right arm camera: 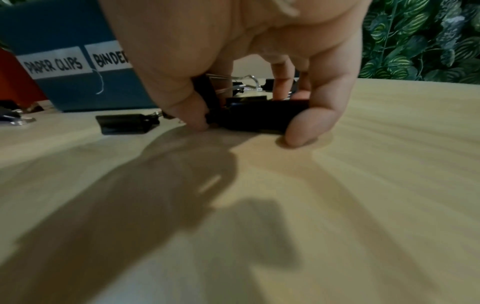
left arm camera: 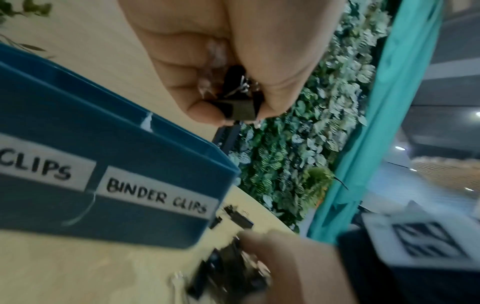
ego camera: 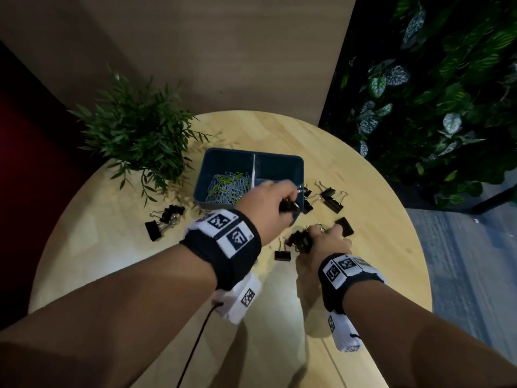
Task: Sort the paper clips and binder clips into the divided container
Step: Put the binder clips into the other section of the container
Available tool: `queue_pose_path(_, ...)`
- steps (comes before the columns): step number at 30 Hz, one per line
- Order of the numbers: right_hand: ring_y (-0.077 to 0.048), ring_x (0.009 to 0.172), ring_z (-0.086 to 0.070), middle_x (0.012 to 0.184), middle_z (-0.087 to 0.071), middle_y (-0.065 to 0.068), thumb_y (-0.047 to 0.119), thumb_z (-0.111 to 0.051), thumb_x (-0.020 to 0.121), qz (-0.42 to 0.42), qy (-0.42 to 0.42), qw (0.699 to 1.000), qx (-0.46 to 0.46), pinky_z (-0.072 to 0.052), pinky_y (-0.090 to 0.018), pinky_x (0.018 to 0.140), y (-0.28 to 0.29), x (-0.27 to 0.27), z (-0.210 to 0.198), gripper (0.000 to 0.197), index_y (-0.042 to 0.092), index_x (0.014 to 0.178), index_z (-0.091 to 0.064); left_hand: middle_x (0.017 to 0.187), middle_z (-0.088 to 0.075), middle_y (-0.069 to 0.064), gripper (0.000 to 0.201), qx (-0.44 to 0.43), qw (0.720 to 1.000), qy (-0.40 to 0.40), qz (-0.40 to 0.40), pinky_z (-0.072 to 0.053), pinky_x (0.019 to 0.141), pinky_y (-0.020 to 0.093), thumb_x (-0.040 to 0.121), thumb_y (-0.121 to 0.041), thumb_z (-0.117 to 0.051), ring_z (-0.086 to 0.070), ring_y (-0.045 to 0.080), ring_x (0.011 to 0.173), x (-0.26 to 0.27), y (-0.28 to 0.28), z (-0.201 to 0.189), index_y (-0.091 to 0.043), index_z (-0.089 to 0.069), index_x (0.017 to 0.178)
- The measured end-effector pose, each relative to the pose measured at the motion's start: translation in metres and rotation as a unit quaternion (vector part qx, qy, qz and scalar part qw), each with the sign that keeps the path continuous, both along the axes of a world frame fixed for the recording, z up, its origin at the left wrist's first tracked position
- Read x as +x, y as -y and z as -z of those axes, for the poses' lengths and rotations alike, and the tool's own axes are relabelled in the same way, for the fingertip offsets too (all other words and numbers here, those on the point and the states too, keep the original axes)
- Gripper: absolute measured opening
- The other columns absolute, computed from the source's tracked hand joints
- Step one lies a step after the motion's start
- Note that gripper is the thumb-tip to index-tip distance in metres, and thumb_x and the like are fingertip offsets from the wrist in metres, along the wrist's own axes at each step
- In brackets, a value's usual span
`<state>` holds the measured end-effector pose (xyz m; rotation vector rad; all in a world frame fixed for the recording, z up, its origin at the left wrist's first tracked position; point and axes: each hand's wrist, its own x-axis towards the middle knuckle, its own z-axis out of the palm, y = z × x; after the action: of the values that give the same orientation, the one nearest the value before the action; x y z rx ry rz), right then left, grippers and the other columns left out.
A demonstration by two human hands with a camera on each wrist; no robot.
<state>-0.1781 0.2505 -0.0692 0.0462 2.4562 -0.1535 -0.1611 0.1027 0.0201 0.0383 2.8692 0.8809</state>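
A blue divided container [ego camera: 295, 161] stands mid-table, labelled "PAPER CLIPS" and "BINDER CLIPS" [left arm camera: 155, 197] on its front wall. Coloured paper clips [ego camera: 228, 187] fill its left compartment. My left hand [ego camera: 268, 205] grips a bunch of black binder clips [left arm camera: 237, 107] above the container's near right corner. My right hand [ego camera: 327, 242] is down on the table in front of the container, fingers curled round several black binder clips [right arm camera: 254, 115]. Loose binder clips lie to the left [ego camera: 163, 219], to the right [ego camera: 330, 198] and in front [ego camera: 282, 254] of the container.
A potted green plant [ego camera: 140, 135] stands at the table's back left. The round wooden table [ego camera: 377, 219] ends close on the right, with a leafy wall [ego camera: 433, 93] beyond. A wood panel rises behind the table.
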Motion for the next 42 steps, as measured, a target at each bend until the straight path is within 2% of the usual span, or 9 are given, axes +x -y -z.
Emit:
queue_pose_path(6,-0.038,0.113,-0.044,0.126,-0.03,-0.01,0.025,-0.054,0.085,0.012,0.005,1.0,0.005,-0.048,-0.043,0.089,0.002,0.005,0.0,0.047,0.03,0.128,-0.034,0.125,-0.051,0.006,0.046,-0.062,0.995,0.055,-0.062,-0.05,0.09,0.038,0.085,-0.021,-0.062,-0.054,0.028,0.109,-0.029,0.016,0.015,-0.029,-0.046,0.127)
queue_pose_path(11,-0.039,0.113,-0.044,0.128,-0.033,-0.008,0.033,-0.055,0.085,-0.05,-0.004,0.999,-0.001,-0.047,-0.04,0.084,-0.004,0.0,0.001,0.053,0.026,0.132,-0.031,0.153,-0.032,0.002,0.068,-0.087,0.994,0.069,-0.012,-0.037,0.111,0.039,0.086,-0.031,-0.063,-0.037,0.024,0.137,-0.037,0.021,0.023,-0.033,-0.027,0.144)
queue_pose_path(14,-0.04,0.116,-0.041,0.131,-0.033,-0.008,0.031,-0.051,0.087,-0.081,-0.017,0.997,0.004,-0.044,-0.04,0.086,-0.002,0.0,0.003,0.055,0.025,0.136,-0.028,0.157,-0.021,0.001,0.067,-0.089,0.993,0.082,0.002,-0.032,0.111,0.036,0.09,-0.027,-0.058,-0.03,0.024,0.141,-0.036,0.022,0.023,-0.039,-0.022,0.145)
queue_pose_path(22,-0.031,0.109,-0.044,0.124,-0.031,-0.012,0.019,-0.045,0.088,-0.104,-0.029,0.994,0.006,-0.048,-0.043,0.089,-0.007,0.003,0.013,0.053,0.022,0.137,-0.026,0.157,-0.024,-0.003,0.063,-0.024,0.999,0.041,-0.025,-0.033,0.109,0.027,0.09,-0.009,-0.051,-0.032,0.017,0.14,-0.027,0.032,0.023,-0.035,-0.03,0.144)
queue_pose_path(27,-0.023,0.089,-0.046,0.12,-0.031,-0.01,-0.001,-0.046,0.084,0.004,-0.064,0.993,-0.099,-0.048,-0.031,0.08,-0.01,-0.005,-0.014,0.043,0.018,0.122,-0.04,0.152,-0.033,-0.007,0.052,-0.014,0.999,0.013,-0.026,-0.029,0.11,0.024,0.092,-0.011,-0.049,-0.036,0.013,0.136,-0.018,0.04,0.016,-0.028,-0.04,0.14)
queue_pose_path(30,-0.024,0.09,-0.044,0.129,-0.033,-0.013,-0.004,-0.049,0.084,0.04,-0.126,0.969,-0.208,-0.043,-0.028,0.083,-0.004,-0.019,-0.048,0.043,0.015,0.122,-0.043,0.119,-0.057,-0.005,0.035,0.002,0.999,-0.034,-0.025,-0.043,0.097,0.028,0.087,-0.012,-0.053,-0.055,0.014,0.106,-0.008,0.043,0.013,-0.021,-0.059,0.12)
queue_pose_path(33,-0.021,0.092,-0.041,0.125,-0.036,-0.011,-0.003,-0.051,0.083,0.035,-0.213,0.93,-0.297,-0.042,-0.03,0.089,0.017,-0.036,-0.08,0.041,0.014,0.12,-0.045,0.08,-0.052,-0.016,0.018,0.001,0.999,-0.006,0.033,-0.05,0.08,0.026,0.083,-0.016,-0.059,-0.052,0.009,0.078,0.006,0.036,0.016,-0.021,-0.065,0.099)
queue_pose_path(37,-0.027,0.103,-0.048,0.127,-0.033,-0.009,0.005,-0.059,0.082,-0.018,-0.181,0.94,-0.288,-0.049,-0.034,0.093,0.054,-0.051,-0.088,0.049,0.023,0.124,-0.043,0.102,-0.065,-0.001,0.019,-0.097,0.977,0.127,0.143,-0.052,0.083,0.032,0.082,-0.021,-0.058,-0.06,0.02,0.091,0.021,0.017,0.039,-0.021,-0.065,0.1)
queue_pose_path(42,-0.023,0.122,-0.041,0.136,-0.035,-0.006,0.034,-0.064,0.084,-0.023,-0.229,0.923,-0.308,-0.04,-0.039,0.104,0.037,-0.056,-0.072,0.058,0.038,0.136,-0.04,0.128,-0.05,0.004,0.04,-0.097,0.974,0.143,0.149,-0.045,0.098,0.032,0.083,-0.022,-0.061,-0.052,0.024,0.116,0.026,0.009,0.066,-0.023,-0.055,0.122)
